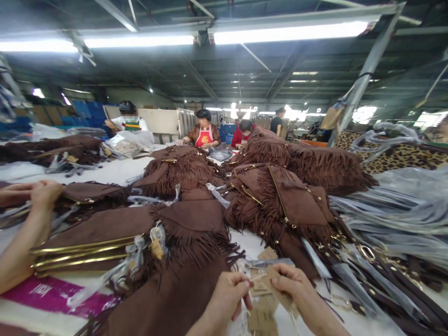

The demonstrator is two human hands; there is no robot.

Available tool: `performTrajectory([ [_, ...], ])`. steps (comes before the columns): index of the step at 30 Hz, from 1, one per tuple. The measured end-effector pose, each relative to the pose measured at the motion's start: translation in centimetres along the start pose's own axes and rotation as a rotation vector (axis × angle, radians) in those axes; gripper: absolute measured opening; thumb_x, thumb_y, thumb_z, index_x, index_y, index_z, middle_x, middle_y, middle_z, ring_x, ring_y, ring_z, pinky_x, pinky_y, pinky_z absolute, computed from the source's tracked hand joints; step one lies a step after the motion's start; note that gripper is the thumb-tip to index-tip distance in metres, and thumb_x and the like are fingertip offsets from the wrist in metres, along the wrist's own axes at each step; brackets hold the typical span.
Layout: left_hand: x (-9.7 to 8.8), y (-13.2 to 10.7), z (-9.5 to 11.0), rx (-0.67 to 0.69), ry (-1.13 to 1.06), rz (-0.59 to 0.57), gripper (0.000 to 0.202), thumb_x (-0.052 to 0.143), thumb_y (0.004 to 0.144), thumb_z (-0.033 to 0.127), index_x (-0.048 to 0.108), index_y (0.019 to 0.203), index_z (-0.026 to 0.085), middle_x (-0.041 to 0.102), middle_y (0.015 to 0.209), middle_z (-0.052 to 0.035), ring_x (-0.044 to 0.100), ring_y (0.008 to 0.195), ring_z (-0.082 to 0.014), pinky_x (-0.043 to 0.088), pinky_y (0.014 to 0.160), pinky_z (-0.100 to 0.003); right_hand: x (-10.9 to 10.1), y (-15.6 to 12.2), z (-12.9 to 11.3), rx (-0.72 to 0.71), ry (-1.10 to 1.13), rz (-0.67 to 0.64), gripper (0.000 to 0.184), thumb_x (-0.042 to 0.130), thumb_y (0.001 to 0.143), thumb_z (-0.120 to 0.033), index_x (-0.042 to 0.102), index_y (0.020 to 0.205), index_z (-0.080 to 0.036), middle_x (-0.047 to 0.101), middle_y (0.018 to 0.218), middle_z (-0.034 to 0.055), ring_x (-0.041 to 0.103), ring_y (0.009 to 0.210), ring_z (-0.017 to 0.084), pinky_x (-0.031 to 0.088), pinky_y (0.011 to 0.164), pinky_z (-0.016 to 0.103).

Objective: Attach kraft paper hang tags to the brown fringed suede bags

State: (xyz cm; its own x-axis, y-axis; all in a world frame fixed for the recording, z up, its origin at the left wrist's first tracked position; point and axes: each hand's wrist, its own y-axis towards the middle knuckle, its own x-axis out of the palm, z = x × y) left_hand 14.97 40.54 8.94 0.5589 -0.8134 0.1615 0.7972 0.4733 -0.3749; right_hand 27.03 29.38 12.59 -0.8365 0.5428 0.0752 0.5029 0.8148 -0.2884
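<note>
My left hand (229, 294) and my right hand (292, 284) are close together at the bottom centre, both pinched on a small brown paper hang tag (261, 285) with a thin string. More tags (262, 317) lie just below them. A brown suede fringed bag (182, 261) with gold zips lies right in front of my left hand. Another person's hands (38, 193) reach in from the left edge onto a similar bag.
Piles of brown fringed bags (280, 196) cover the white table (115, 170). Grey plastic sleeves (395, 210) and dark straps with gold buckles (381, 270) lie at right. Leopard-print bags (402, 156) sit far right. Several workers (204, 133) sit at the far end.
</note>
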Motion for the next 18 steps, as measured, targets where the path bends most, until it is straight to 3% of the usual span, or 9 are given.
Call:
performTrajectory([
  [8,-2.9,-2.3,-1.5,-0.121,0.109,-0.021,0.018,0.051,0.057,0.031,0.051,0.061,0.014,0.049,0.037,0.0045,0.026,0.024,-0.0021,0.011,0.029,-0.017,-1.3,-1.3,3.8,0.125,0.160,0.012,0.018,0.064,0.055,-0.029,0.063,0.068,-0.016,0.064,0.061,0.0001,0.056,0.056,0.015,0.038,0.056,0.025],
  [12,-3.9,-3.4,-1.4,-0.175,0.120,-0.014,0.019,0.056,0.057,0.033,0.048,0.059,0.016,0.048,0.036,0.0052,0.026,0.026,-0.0024,0.013,0.030,-0.018,-2.2,-2.0,6.1,0.148,0.065,-0.038,0.024,0.058,0.060,-0.035,0.063,0.076,-0.018,0.066,0.065,0.0038,0.061,0.066,0.023,0.044,0.063,0.032],
  [14,-3.9,-3.8,-1.4,-0.196,0.160,0.011,0.021,0.058,0.057,0.034,0.045,0.056,0.017,0.045,0.034,0.0067,0.023,0.025,-0.0022,0.011,0.031,-0.018,-2.3,-2.4,6.9,0.074,-0.179,-0.016,0.024,0.054,0.062,-0.036,0.064,0.076,-0.020,0.067,0.071,0.0065,0.061,0.071,0.027,0.044,0.066,0.038],
  [18,-3.1,-4.1,-2.0,-0.195,0.273,0.049,0.017,0.057,0.057,0.028,0.044,0.053,0.018,0.040,0.030,0.0088,0.023,0.026,-0.0025,0.012,0.033,-0.018,-0.1,-3.3,8.3,-0.364,-0.795,0.229,0.031,0.055,0.062,-0.025,0.067,0.090,-0.027,0.066,0.099,0.0079,0.055,0.097,0.032,0.039,0.085,0.046],
])
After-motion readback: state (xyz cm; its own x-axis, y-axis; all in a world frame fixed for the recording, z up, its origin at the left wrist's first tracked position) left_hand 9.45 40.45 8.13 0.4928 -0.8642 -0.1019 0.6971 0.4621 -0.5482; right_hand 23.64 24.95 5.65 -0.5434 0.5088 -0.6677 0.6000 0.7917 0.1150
